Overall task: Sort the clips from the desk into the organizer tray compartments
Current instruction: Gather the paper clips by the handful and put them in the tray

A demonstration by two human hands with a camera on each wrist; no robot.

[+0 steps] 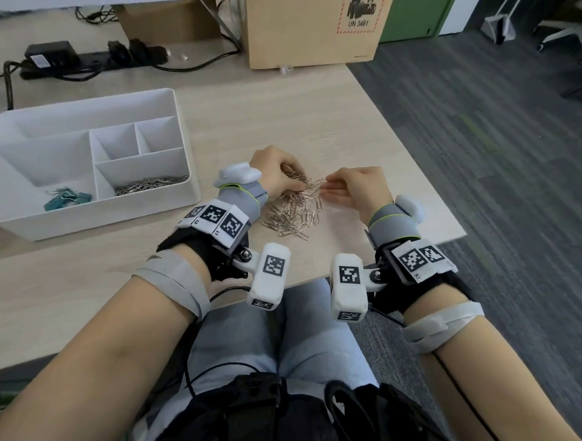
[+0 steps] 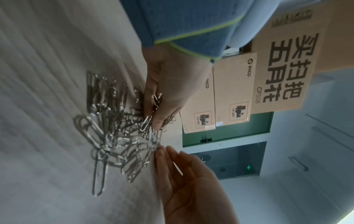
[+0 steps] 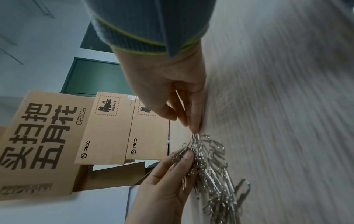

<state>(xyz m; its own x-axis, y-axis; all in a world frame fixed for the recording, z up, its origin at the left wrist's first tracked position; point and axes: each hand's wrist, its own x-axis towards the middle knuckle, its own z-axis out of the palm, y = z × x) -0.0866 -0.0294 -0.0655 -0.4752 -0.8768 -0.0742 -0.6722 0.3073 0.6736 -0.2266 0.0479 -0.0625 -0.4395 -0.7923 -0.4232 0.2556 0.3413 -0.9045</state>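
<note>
Organizer tray: the white plastic organizer tray (image 1: pixel 179 132) sits at the left of the pale wooden desk (image 1: pixel 278 114); its near left wall is cut off from view by its own rim.
Binder clips: a few teal metal binder clips (image 1: pixel 67 199) lie in the front left compartment; their count is hard to make out.
Sorted clips: a heap of silver wire paper clips (image 1: pixel 148 185) fills the front right compartment; the two small back compartments and the long rear one show only white.
Left hand: my left hand (image 1: pixel 276 172) is clenched around a bunch of clips at the top of the loose pile; my fingers hide how many I hold.
Loose pile: the silver paper clips (image 1: pixel 294 213) lie tangled on the desk between my hands, right of the tray.
Right hand: my right hand (image 1: pixel 358 187) pinches the end of one clip at the pile's right edge, other fingers relaxed.
Cardboard box: a brown cardboard box (image 1: pixel 311 26) stands at the back, its top cut off.
</note>
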